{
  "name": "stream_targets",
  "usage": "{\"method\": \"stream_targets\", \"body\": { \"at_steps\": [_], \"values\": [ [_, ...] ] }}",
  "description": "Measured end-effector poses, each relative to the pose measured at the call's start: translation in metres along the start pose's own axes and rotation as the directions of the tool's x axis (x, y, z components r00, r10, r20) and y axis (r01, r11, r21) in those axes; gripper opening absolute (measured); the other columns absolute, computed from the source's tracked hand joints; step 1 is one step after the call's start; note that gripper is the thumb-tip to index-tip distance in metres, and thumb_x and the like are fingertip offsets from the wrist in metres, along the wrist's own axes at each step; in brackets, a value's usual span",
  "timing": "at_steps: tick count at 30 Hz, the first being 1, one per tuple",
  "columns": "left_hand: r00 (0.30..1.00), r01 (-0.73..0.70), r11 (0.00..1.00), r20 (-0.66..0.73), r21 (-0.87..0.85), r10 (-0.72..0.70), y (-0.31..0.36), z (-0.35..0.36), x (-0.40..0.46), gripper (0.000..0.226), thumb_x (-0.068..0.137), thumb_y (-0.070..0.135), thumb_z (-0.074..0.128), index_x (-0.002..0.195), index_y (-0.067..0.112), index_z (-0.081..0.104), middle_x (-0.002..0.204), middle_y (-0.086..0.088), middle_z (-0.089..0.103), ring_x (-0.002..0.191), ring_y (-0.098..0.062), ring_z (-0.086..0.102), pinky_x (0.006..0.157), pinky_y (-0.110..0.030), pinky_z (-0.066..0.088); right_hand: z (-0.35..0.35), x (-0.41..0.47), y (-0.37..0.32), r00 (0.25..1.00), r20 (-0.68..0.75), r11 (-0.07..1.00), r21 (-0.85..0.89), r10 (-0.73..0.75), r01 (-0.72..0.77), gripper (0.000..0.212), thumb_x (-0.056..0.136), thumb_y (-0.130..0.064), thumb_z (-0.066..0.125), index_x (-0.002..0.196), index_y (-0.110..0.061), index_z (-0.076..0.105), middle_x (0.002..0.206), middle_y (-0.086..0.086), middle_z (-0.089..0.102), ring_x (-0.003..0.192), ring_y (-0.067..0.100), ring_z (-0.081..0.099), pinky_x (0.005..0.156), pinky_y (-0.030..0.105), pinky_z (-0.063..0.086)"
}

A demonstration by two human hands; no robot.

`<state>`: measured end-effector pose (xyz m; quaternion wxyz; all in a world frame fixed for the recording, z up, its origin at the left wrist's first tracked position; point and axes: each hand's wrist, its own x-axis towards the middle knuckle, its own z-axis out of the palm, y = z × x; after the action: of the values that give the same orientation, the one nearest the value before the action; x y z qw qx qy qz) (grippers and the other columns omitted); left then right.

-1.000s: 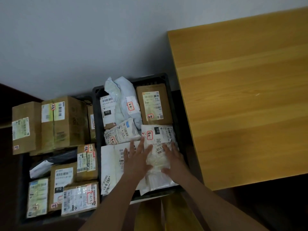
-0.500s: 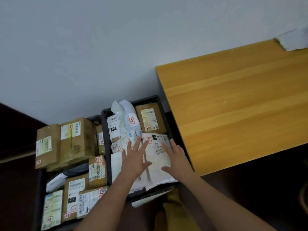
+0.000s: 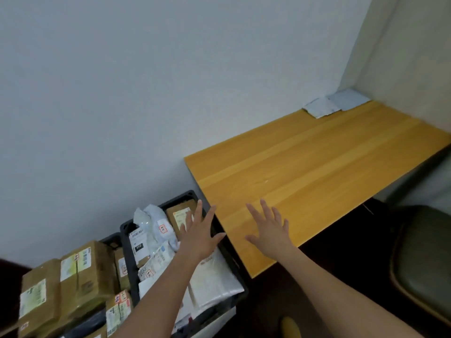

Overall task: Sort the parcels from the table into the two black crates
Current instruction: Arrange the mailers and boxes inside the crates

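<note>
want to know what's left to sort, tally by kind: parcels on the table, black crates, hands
parcels on the table: 2 (white parcel, pale blue parcel)
black crates: 2 (left crate, right crate)
hands: 2 (left hand, right hand, both open)
total: 6

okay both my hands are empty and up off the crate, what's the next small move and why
Probably reach your right hand across the table toward the pale parcels in its far corner. Both it and your left hand are open and hold nothing, and those look like the only parcels on the table.
</note>
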<state>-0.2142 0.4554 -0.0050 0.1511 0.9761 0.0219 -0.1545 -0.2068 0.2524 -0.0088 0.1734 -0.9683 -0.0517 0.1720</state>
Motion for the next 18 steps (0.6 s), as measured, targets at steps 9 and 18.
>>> {"method": "stream_targets", "body": {
  "at_steps": [9,18],
  "values": [
    [0.985,-0.166,0.982,0.060,0.086,0.161,0.167,0.000,0.073,0.080,0.096,0.056,0.046,0.154,0.040,-0.006,0.162,0.000,-0.022,0.150,-0.033,-0.007,0.118,-0.056,0.015,-0.090,0.004,0.132,0.974,-0.128,0.982,0.054,0.186,-0.180,0.084,0.096,-0.049,0.055,0.152,-0.049,-0.007,0.162,-0.006,-0.020,0.151,0.031,-0.005,0.116,0.062,0.010],
    [0.933,-0.356,0.925,0.101,0.131,0.345,0.389,0.044,0.138,0.079,0.097,0.054,0.045,0.155,0.035,-0.005,0.161,-0.002,-0.022,0.149,-0.037,-0.006,0.117,-0.056,0.016,-0.188,0.005,0.331,0.903,-0.191,0.923,0.094,0.384,-0.372,0.083,0.096,-0.046,0.057,0.153,-0.048,-0.004,0.164,-0.004,-0.014,0.151,0.034,-0.004,0.117,0.064,0.008]
  ]
}}
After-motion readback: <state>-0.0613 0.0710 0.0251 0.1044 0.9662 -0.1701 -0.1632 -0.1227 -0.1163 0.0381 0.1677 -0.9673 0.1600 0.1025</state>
